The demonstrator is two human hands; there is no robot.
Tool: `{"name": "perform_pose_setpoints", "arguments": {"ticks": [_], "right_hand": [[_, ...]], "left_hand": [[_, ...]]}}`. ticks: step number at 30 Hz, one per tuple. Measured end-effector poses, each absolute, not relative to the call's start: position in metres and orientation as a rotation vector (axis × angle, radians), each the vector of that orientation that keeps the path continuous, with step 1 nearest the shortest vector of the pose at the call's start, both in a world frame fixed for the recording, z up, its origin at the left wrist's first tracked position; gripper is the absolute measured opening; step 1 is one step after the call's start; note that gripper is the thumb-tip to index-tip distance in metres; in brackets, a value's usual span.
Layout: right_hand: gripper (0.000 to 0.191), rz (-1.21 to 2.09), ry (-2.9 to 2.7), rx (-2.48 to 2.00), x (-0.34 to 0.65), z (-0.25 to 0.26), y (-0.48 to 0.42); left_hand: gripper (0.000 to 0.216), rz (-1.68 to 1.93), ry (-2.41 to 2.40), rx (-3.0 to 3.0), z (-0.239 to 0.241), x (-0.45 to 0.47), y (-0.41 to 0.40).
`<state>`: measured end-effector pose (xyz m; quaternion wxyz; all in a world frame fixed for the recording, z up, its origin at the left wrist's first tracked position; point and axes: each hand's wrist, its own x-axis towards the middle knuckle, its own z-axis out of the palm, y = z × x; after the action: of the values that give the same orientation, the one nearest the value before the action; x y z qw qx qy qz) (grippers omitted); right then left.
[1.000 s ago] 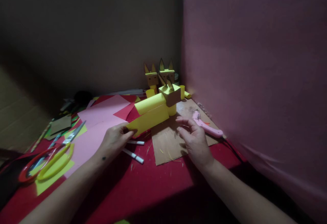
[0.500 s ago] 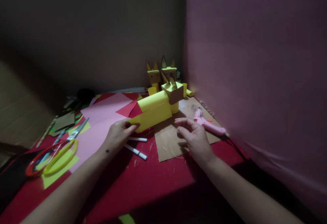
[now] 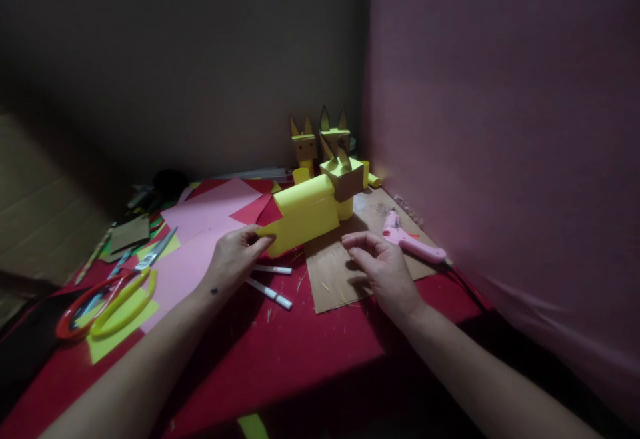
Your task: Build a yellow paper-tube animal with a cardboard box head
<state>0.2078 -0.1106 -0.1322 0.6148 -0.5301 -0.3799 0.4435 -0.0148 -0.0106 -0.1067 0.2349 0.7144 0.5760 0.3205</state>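
My left hand is closed, with thumb and fingers pinching the left end of a yellow paper strip. The strip stands on edge against a rolled yellow paper body. At that body's right end is a brown box-shaped animal head with pointed ears. My right hand hovers over a cardboard sheet, its fingers curved and slightly apart, with nothing visible between them. A pink glue gun lies just beyond that hand. Whether the strip is joined to the body, I cannot tell.
Scissors with red and yellow handles lie at left on pink paper and yellow scraps. Two white sticks rest near my left hand. Box-headed figures stand behind. A pink-covered wall bounds the right side.
The yellow strip now sits closer against the rolled body, with less gap showing along its top edge. Both hands keep nearly the same place; the view has shifted slightly.
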Motion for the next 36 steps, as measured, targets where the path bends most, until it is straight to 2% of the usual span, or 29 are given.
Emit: {"name": "perform_pose_setpoints", "arguments": {"ticks": [11,20,24,28,30,36], "right_hand": [[0.018,1.056,-0.854,-1.214,0.206,-0.133,-0.108],[0.019,0.921,-0.851,-1.217,0.205,-0.133,-0.104],[0.038,0.746,-0.82,-1.068,0.199,-0.125,-0.099],[0.055,0.924,-0.75,-1.005,0.195,-0.119,-0.092],[0.052,1.052,-0.698,-0.932,0.194,-0.119,-0.088],[0.025,1.267,-0.489,-0.715,0.18,-0.118,-0.084]], "left_hand": [[0.033,0.85,1.569,1.951,-0.105,-0.016,-0.012],[0.032,0.851,1.423,1.887,-0.08,-0.03,-0.029],[0.027,0.867,1.298,1.737,-0.072,-0.036,-0.042],[0.024,0.855,1.241,1.615,-0.07,-0.037,-0.05],[0.024,0.862,1.217,1.602,-0.071,-0.037,-0.051],[0.026,0.873,1.151,1.623,-0.085,-0.042,-0.048]]}}
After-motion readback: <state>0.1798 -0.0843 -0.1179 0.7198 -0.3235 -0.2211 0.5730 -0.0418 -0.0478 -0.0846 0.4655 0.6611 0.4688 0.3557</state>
